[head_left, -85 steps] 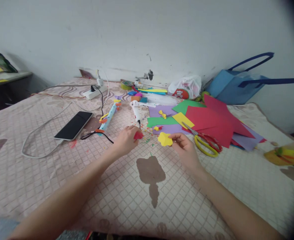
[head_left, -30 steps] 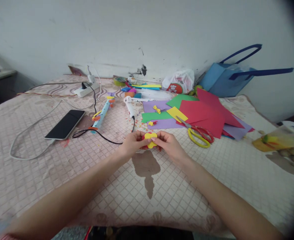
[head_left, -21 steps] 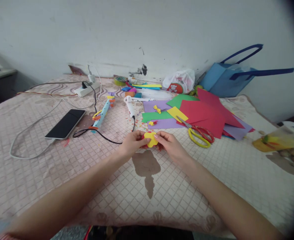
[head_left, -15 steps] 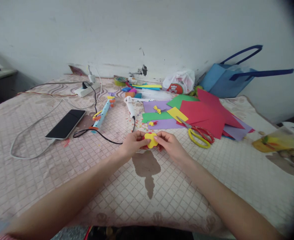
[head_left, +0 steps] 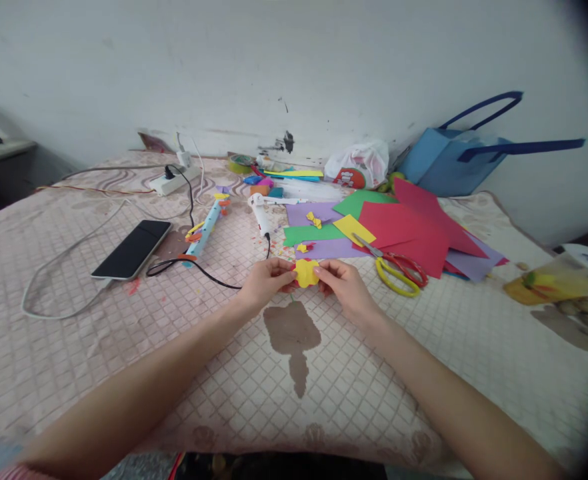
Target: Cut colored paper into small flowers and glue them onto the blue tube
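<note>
Above the front part of the table, a small yellow flower-shaped piece [head_left: 306,273] is held between my two hands, with a bit of red showing behind its edges. My left hand [head_left: 270,283] pinches its left side between thumb and fingers. On its right side, my right hand [head_left: 343,283] grips it the same way. Just beyond are purple sheets [head_left: 331,249], a green strip [head_left: 314,233] and small yellow folded pieces [head_left: 315,220]. Scissors [head_left: 397,275] with yellow and red handles lie to the right of my right hand.
A white glue gun [head_left: 261,217] lies behind my hands, its black cord running left. Further left are a light-blue decorated strip [head_left: 205,230], a phone [head_left: 133,249] and a power strip [head_left: 174,181]. Red sheets [head_left: 404,233], a blue bag [head_left: 449,160] and a plastic container [head_left: 559,275] occupy the right.
The yellow piece has shifted slightly up and to the right and turned a little between my fingers. My right hand has moved slightly right with it.
</note>
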{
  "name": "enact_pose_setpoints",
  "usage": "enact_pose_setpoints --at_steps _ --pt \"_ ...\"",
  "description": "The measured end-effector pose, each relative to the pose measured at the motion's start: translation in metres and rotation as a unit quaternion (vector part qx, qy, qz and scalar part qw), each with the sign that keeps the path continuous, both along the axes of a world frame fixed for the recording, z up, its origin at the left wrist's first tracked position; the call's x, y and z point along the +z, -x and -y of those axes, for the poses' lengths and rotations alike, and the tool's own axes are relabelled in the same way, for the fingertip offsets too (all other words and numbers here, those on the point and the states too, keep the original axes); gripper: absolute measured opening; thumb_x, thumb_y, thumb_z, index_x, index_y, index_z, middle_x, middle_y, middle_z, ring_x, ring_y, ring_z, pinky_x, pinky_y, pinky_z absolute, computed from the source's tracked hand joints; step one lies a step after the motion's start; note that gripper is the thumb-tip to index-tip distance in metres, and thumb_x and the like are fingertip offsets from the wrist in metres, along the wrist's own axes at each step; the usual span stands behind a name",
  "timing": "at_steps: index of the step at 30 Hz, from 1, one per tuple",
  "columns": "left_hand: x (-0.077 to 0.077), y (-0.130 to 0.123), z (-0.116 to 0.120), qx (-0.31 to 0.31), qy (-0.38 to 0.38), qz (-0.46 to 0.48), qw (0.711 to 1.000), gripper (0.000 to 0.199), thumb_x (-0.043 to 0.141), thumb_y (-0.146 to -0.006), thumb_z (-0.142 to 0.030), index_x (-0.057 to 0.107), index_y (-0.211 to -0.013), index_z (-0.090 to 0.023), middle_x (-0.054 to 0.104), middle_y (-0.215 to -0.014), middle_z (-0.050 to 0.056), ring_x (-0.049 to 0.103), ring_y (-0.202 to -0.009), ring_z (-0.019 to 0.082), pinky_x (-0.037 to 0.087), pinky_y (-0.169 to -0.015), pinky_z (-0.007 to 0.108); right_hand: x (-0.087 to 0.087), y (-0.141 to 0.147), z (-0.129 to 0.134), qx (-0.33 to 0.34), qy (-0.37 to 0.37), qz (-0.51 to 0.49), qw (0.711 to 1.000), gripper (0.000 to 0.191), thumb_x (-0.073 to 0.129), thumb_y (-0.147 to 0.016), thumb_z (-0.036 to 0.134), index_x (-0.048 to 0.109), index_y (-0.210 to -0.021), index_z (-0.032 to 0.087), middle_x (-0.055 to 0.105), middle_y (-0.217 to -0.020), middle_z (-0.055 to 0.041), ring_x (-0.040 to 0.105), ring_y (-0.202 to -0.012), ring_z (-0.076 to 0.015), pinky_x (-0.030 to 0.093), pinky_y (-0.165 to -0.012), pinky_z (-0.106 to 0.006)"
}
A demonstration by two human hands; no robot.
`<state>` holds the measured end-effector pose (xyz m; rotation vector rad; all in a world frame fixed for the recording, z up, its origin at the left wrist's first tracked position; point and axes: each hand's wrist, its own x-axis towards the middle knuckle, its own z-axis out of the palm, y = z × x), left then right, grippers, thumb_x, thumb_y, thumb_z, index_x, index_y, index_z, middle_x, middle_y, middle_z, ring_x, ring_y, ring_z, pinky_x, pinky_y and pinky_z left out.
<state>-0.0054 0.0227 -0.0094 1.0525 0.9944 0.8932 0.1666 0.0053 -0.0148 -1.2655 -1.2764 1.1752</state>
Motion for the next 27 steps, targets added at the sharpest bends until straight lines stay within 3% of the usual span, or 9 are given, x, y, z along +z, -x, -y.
enact_pose_setpoints --at_steps 6,16,24,27 --pt "0.0007 -0.0028 -0.0008 -0.005 -0.003 -0.023 1.0 0.006 0.06 -0.078 -0.016 0.056 -0.075 -0.013 0.067 -0.067 0.003 0.062 -0.057 0.009 0.05 -0.055 0.02 -0.0033 -0.0003 -0.0002 0.035 -0.018 0.007 0.999 0.018 0.061 -0.077 0.037 0.06 -0.072 0.02 0.055 -0.059 0.0031 0.043 -0.047 -0.0097 0.033 -0.045 -0.023" --pt "-0.0008 -0.0013 -0.0007 -0.021 -0.003 -0.041 0.999 0.014 0.065 -0.075 -0.022 0.056 -0.072 -0.012 0.067 -0.06 0.003 0.062 -0.053 0.01 0.049 -0.051 0.018 -0.0069 -0.0011 -0.0013 0.035 -0.025 0.016 0.999 0.021 0.061 -0.075 0.039 0.061 -0.077 0.018 0.058 -0.066 0.0014 0.046 -0.05 -0.0096 0.036 -0.046 -0.022" --pt "-0.0031 -0.001 -0.0035 0.005 -0.01 -0.04 0.999 0.022 0.064 -0.077 -0.033 0.058 -0.074 -0.012 0.067 -0.064 0.003 0.063 -0.056 0.011 0.051 -0.053 0.02 -0.0009 -0.0041 -0.003 -0.031 -0.031 -0.003 0.999 0.019 0.063 -0.073 0.037 0.059 -0.071 0.018 0.055 -0.059 0.0032 0.046 -0.048 -0.0092 0.035 -0.043 -0.022" --pt "-0.0055 0.0012 -0.0078 0.016 -0.059 -0.092 0.994 0.022 0.062 -0.077 -0.034 0.058 -0.075 -0.012 0.066 -0.065 0.004 0.063 -0.056 0.013 0.049 -0.048 0.021 0.0006 -0.0081 -0.0049 -0.047 -0.013 -0.021 0.999 0.02 0.064 -0.071 0.038 0.057 -0.07 0.019 0.055 -0.058 0.0038 0.046 -0.047 -0.0084 0.036 -0.043 -0.021"
